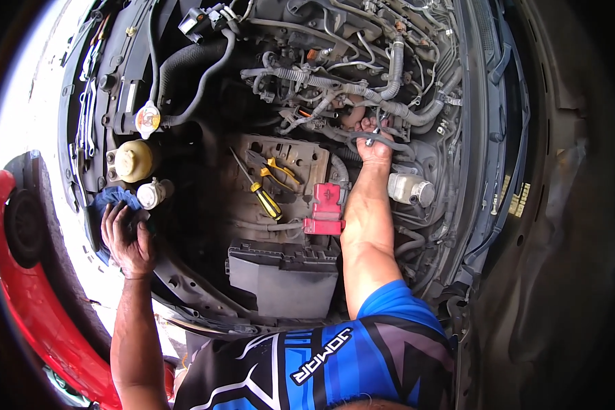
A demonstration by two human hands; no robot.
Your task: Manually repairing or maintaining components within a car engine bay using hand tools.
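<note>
My left hand (128, 239) is smudged dark and lies with fingers stretched out on a blue cloth (114, 197) at the front edge of the engine bay. My right hand (374, 140) reaches deep among the engine's hoses and wires, palm side up. Its fingers are curled, and a dark hose (389, 141) crosses by the wrist; whatever they grip is hidden. A skin-coloured patch shows behind the wiring just beyond it, too covered to identify. On the bare metal battery tray (301, 154) lie a yellow-and-black screwdriver (265, 199) and yellow-handled pliers (278, 173).
A red terminal cover (327, 205) sits beside my right forearm, above a black box (283, 279). Left are a yellowish reservoir (133, 161) and a radiator cap (147, 119). Several wrenches (87, 119) lie along the front edge. A fluid reservoir (411, 189) stands right of my forearm. A red car is outside.
</note>
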